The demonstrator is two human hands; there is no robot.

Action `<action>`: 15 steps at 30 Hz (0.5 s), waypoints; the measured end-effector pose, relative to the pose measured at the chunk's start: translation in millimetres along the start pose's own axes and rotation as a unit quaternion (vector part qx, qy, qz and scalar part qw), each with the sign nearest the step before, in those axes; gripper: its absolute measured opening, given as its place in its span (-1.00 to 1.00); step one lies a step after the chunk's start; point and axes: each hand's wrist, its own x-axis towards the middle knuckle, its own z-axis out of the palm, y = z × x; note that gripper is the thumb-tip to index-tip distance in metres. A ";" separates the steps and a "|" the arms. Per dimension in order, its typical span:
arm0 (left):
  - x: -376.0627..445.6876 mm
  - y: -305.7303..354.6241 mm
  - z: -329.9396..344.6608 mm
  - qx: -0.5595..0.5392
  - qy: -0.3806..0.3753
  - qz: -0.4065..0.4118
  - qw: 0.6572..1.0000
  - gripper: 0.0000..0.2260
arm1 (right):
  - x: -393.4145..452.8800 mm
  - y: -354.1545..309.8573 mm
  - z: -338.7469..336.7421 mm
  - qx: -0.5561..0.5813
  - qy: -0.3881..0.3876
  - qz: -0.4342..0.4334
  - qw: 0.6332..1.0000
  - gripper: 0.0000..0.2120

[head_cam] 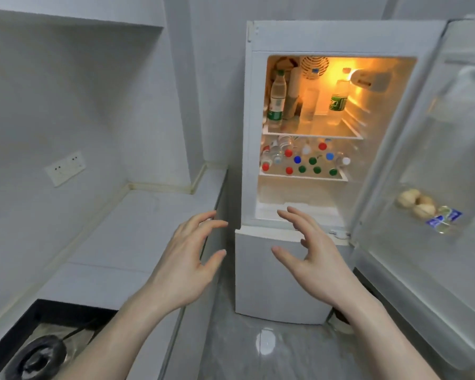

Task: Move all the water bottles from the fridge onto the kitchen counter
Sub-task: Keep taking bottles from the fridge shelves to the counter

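Note:
The white fridge [251,111] stands open ahead of me, lit yellow inside. Its lower shelf holds several water bottles [303,160] seen from above, with red, blue, green and white caps. On the upper shelf stand a tall green-labelled bottle [277,100] at the left and another bottle [338,100] at the right. The pale kitchen counter [137,231] runs along the left. My left hand [188,259] and my right hand [310,253] hover empty in front of the fridge, fingers spread, below the shelves.
The fridge door [433,165] swings out to the right, with round pale items [417,202] in its rack. A gas stove burner [37,355] sits in the counter at bottom left. A wall socket [65,168] is above the counter. The grey floor [258,349] lies below.

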 end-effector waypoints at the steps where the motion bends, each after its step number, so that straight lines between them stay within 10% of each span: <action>1: 13.2 1.8 6.2 -0.006 -0.008 0.011 1.000 -0.60 | 3.6 6.5 -6.1 0.001 0.012 0.010 1.000 -0.40; 15: 180.7 52.2 97.5 -0.044 -0.033 0.069 0.996 -0.60 | 93.5 113.8 -94.9 -0.005 0.073 0.040 0.997 -0.42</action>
